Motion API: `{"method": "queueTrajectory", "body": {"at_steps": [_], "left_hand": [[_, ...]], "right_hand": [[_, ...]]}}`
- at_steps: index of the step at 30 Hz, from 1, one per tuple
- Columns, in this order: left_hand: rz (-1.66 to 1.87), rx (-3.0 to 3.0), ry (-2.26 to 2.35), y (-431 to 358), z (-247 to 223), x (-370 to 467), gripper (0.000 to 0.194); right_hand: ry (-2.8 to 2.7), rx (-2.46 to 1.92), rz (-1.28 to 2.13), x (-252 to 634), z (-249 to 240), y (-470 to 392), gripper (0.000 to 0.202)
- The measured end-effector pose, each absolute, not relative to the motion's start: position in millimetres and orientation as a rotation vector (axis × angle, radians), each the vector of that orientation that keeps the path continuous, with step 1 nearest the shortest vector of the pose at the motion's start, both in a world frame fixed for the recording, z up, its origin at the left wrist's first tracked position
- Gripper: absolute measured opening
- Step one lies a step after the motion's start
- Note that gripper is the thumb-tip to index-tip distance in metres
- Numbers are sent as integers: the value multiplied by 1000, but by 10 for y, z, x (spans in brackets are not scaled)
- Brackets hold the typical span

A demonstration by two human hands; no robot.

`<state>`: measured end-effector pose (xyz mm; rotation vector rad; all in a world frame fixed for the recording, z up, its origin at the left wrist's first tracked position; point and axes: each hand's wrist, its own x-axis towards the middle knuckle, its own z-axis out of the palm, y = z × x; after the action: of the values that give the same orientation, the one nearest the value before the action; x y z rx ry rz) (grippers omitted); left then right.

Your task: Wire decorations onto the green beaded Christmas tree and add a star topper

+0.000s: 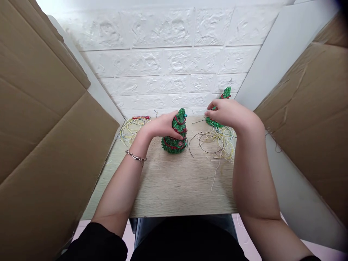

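Note:
A small beaded Christmas tree (174, 148), green with red garlands, stands upright in the middle of the table. My left hand (163, 125) wraps round its left side, with the thumb across its front. Farther back on the right, a second beaded Christmas tree (226, 93) with a silver star on top is partly covered by my right hand (224, 111). That hand's thumb and forefinger are bent close together in a pinch, and what lies between them is too small to make out. A thin dark wire end lies just left of those fingertips.
Tangled yellow and white cords with dark wire (220, 143) lie below the right tree. Another cord bundle (130, 130) and a red stick-like item (141, 117) lie at the back left. A white brick-patterned wall (163, 61) and cardboard sheets (40, 145) enclose the wooden table (174, 185).

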<state>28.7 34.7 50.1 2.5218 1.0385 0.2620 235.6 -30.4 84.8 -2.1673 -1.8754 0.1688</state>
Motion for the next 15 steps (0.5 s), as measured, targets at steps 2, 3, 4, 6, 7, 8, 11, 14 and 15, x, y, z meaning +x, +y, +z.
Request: {"method": "queueTrajectory", "body": {"at_steps": [2,3,4,6,7,8,11,14,15], "left_hand": [[280,2506,1023,360,475,309,60],[286,2499,1017,367,461,321,59],[288,2495,1014,373,450,331,59],[283,2493,1008,381,438,339,59],[277,2493,1003,383,439,336,59],[275,2494,1003,384,444,329,59],[259,2494,1013,382,475,288,58],[231,2493,1030,385,496,252,57],[225,2494,1028,388,494,249,56]], "right_hand": [[-1858,-2159,176,2372,863,-324,26],[-1850,-2152,174,2385,868,-334,27],[-1841,-2144,172,2401,873,-343,28],[-1831,-2122,175,2437,882,-361,30],[-1831,-2108,178,2456,887,-368,30],[-1830,-2094,180,2474,892,-376,30],[-1829,-2070,184,2515,909,-398,30],[-1830,-2066,181,2526,925,-419,30],[-1831,-2062,182,2525,928,-424,30]]}}
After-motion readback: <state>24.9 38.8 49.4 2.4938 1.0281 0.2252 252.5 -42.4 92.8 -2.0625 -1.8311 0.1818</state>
